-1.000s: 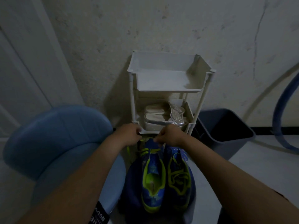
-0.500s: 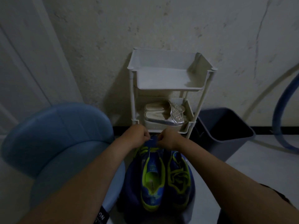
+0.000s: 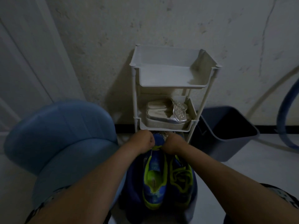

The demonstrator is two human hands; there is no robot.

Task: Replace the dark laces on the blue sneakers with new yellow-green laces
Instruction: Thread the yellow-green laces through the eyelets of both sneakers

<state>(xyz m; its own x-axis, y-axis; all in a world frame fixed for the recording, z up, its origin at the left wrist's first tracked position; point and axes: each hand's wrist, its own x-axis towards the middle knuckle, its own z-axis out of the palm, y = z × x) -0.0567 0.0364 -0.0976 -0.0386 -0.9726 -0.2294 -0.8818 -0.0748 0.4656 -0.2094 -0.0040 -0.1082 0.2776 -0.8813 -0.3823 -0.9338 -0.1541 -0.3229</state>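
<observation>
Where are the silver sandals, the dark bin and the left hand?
silver sandals [image 3: 161, 113]: head view, insole of the nearer sandal
dark bin [image 3: 226, 147]: head view, outer front wall
left hand [image 3: 142, 141]: head view, back of the hand

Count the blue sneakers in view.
2. The left sneaker has its toe between the left hand and right hand; the right sneaker lies beside it. None seems hidden.

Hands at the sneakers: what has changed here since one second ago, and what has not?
The left hand and right hand came closer together over the toe of one blue sneaker, each still pinching the yellow-green lace. The other sneaker, the rack and the silver sandals stayed in place.
</observation>
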